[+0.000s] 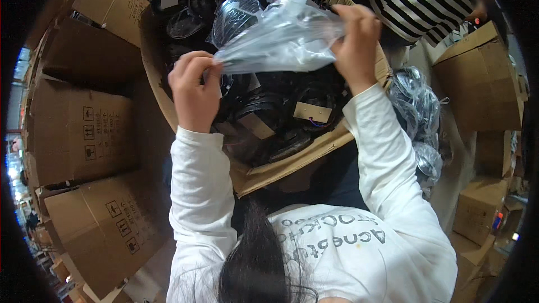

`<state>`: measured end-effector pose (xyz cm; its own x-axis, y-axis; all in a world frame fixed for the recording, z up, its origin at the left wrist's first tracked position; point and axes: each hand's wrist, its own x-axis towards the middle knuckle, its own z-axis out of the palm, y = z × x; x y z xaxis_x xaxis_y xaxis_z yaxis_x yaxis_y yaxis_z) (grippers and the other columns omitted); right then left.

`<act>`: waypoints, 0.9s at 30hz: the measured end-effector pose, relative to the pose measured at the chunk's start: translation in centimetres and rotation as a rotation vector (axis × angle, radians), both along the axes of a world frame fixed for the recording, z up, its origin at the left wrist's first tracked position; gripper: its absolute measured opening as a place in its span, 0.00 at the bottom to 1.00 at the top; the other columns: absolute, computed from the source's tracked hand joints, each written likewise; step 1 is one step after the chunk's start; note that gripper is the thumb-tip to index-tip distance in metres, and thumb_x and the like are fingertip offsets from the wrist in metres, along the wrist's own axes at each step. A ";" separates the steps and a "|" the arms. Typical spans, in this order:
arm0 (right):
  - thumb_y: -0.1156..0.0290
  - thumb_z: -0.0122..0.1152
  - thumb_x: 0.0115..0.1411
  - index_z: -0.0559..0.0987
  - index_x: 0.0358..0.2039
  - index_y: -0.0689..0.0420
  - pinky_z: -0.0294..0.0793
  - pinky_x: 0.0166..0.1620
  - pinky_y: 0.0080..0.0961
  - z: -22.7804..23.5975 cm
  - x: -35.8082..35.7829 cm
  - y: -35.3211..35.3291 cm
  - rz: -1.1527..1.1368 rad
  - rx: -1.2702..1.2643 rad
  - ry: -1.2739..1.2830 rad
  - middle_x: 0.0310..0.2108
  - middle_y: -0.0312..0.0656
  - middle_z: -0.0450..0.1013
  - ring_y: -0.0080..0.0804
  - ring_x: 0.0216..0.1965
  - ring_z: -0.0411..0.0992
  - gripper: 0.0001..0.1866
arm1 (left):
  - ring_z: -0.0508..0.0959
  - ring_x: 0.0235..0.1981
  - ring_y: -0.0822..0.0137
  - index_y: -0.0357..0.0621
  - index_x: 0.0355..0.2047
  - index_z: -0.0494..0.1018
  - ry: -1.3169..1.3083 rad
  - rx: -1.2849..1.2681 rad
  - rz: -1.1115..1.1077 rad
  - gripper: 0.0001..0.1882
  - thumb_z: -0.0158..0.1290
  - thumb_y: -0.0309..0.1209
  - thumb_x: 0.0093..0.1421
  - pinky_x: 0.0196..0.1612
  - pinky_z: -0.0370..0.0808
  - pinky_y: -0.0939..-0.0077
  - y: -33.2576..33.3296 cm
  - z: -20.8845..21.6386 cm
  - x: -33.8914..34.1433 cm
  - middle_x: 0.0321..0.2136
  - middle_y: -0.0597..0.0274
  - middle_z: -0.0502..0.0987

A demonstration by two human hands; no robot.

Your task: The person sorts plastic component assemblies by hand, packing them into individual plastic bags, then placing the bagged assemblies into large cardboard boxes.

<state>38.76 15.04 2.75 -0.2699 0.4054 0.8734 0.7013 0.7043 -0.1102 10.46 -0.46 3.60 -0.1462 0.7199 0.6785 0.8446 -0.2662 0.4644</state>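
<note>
A clear plastic bag [286, 36] is stretched between my two hands, above an open cardboard box [281, 174]. My left hand [196, 84] pinches one end of the bag between thumb and fingers. At the bag's other end, my right hand [357, 45] grips the plastic, its fingers slightly blurred. Below lie several dark round parts with wires, some with a beige label or card [313, 113] on them. Just beyond my left hand sits a part with a clear rounded cover [234, 21]. Whether anything is inside the bag I cannot tell.
Large cardboard boxes [84, 132] are stacked along the left. To the right of the open box, plastic-wrapped parts [415, 104] lie in a heap. More cartons [477, 78] stand at the far right. A person in a black-and-white striped garment [421, 0] is at the back right.
</note>
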 end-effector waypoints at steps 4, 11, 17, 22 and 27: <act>0.72 0.63 0.59 0.82 0.45 0.48 0.68 0.51 0.38 0.2 -1.1 -1.8 0.270 -0.133 -0.256 0.44 0.33 0.77 0.39 0.45 0.74 0.13 | 0.78 0.40 0.63 0.36 0.33 0.77 0.020 -0.030 -0.056 0.05 0.63 0.25 0.62 0.45 0.75 0.71 0.3 0.0 0.6 0.40 0.60 0.80; 0.78 0.61 0.56 0.80 0.52 0.54 0.74 0.46 0.40 2.7 1.1 0.4 -0.064 0.040 0.145 0.38 0.47 0.73 0.44 0.42 0.73 0.21 | 0.70 0.63 0.48 0.49 0.59 0.73 0.133 -0.704 0.174 0.26 0.62 0.40 0.61 0.62 0.70 0.49 1.0 -5.5 -0.3 0.58 0.45 0.73; 0.75 0.60 0.60 0.67 0.64 0.51 0.75 0.41 0.46 1.6 -6.9 -8.0 0.791 -0.531 -0.294 0.30 0.50 0.76 0.51 0.35 0.77 0.30 | 0.59 0.67 0.31 0.67 0.68 0.64 0.552 -1.028 0.116 0.37 0.62 0.47 0.60 0.63 0.67 0.36 3.1 -16.6 -6.8 0.66 0.42 0.62; 0.62 0.59 0.65 0.43 0.78 0.48 0.75 0.48 0.49 -5.5 -6.6 -5.0 0.481 -1.196 -0.797 0.40 0.64 0.79 0.63 0.41 0.78 0.47 | 0.65 0.63 0.37 0.69 0.65 0.66 0.245 -0.958 0.251 0.42 0.70 0.46 0.51 0.56 0.75 0.41 2.5 -7.6 1.5 0.64 0.48 0.64; 0.49 0.76 0.51 0.45 0.77 0.54 0.67 0.65 0.39 -7.4 -7.8 -7.1 0.565 -1.195 -0.909 0.64 0.65 0.66 0.53 0.65 0.67 0.63 | 0.68 0.63 0.36 0.66 0.67 0.63 0.320 -0.908 0.348 0.48 0.73 0.45 0.46 0.56 0.78 0.46 2.1 -7.7 1.2 0.66 0.45 0.64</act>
